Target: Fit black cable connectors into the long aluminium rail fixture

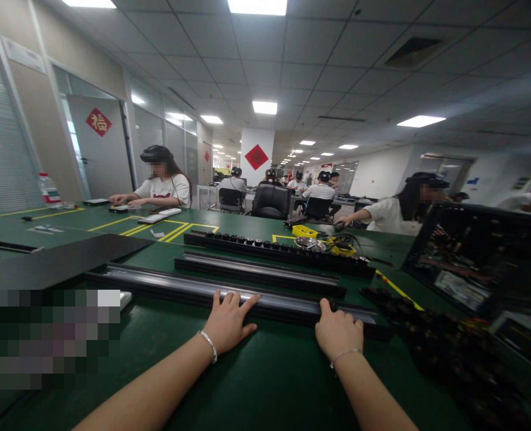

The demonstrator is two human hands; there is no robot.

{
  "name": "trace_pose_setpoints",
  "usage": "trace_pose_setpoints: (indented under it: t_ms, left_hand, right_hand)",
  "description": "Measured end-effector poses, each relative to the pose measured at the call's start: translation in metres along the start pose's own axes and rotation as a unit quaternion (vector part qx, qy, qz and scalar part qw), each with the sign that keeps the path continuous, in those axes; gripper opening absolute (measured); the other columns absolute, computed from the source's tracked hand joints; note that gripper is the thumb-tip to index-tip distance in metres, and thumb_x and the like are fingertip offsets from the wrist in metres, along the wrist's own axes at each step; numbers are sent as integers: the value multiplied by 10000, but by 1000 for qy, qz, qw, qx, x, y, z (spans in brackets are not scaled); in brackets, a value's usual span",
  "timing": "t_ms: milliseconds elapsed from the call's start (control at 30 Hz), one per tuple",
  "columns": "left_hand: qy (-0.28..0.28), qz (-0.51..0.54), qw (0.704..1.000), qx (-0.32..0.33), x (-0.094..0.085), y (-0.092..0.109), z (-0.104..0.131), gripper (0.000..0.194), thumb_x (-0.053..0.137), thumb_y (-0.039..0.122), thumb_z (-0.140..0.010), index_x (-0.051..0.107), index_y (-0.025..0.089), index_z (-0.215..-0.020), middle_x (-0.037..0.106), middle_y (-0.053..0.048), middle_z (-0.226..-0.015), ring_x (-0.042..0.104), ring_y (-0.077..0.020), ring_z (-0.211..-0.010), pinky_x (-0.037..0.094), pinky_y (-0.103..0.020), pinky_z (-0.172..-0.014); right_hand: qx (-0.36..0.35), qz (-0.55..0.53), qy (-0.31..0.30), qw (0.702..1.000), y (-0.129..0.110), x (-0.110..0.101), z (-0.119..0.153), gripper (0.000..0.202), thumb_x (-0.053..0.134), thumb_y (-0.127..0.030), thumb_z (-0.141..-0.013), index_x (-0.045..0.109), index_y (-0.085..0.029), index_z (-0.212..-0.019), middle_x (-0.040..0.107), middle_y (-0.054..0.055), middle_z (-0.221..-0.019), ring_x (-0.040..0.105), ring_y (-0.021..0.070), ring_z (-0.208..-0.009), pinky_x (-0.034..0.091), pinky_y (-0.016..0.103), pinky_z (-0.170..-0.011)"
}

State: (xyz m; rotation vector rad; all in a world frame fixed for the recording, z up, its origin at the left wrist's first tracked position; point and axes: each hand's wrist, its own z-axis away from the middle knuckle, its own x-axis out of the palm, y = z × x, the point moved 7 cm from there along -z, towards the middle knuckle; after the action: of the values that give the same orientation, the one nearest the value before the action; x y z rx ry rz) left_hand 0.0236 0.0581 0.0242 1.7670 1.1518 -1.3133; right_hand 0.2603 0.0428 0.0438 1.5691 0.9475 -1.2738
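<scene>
A long black rail [166,286] with a shiny grey channel lies across the green table before me. My left hand [229,320] rests its spread fingertips on this rail's near side, fingers apart. Near the rail's right end, my right hand [340,328] is closed, with a small black part [332,304] at its fingertips; the curled fingers hide most of that part. Behind lies a shorter black rail [260,269] with a similar channel. Farther back, another black rail [229,239] carries a row of small black parts.
A pile of dark parts [445,341] lies at right, beside a large black box [454,257]. Yellow trays [305,231] and a round metal dish [310,243] stand behind the rails. A dark flat sheet [67,263] lies left. Co-workers sit across the table.
</scene>
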Motion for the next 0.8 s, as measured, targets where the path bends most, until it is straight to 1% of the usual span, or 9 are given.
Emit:
trace_pose_setpoints:
  t_ms: [167,400,633,800]
  left_hand:
    - [-7,1,1000,-5,-1,0,0,641,505,536,-796,290,385,-1380,539,-97,-1150,452,-308,-1139,171,-565,-1005]
    - [-2,1,1000,-4,-2,1,0,639,511,530,-793,300,382,-1377,545,-100,-1140,458,-308,-1125,174,-575,-999]
    - [3,2,1000,0,-1,0,0,636,509,531,-795,297,384,-1377,543,-100,-1141,456,-306,-1128,174,-572,-1001]
    - [0,4,1000,0,0,0,0,638,505,530,-797,295,378,-1380,540,-100,-1148,455,-309,-1128,167,-579,-1000]
  right_hand:
    - [4,3,-2,1000,3,1,-2,428,287,-197,-839,460,-226,-1230,626,186,-1010,580,315,-973,335,446,-803]
    - [9,4,7,1000,9,3,-3,443,282,-181,-837,458,-216,-1242,628,176,-996,587,312,-962,340,448,-799]
    - [17,2,-15,1000,12,3,-5,461,263,-178,-843,429,-216,-1272,619,185,-1017,581,312,-981,349,441,-795]
    - [15,5,-14,1000,12,2,-5,459,260,-178,-842,432,-217,-1265,620,188,-1014,584,313,-977,353,441,-793]
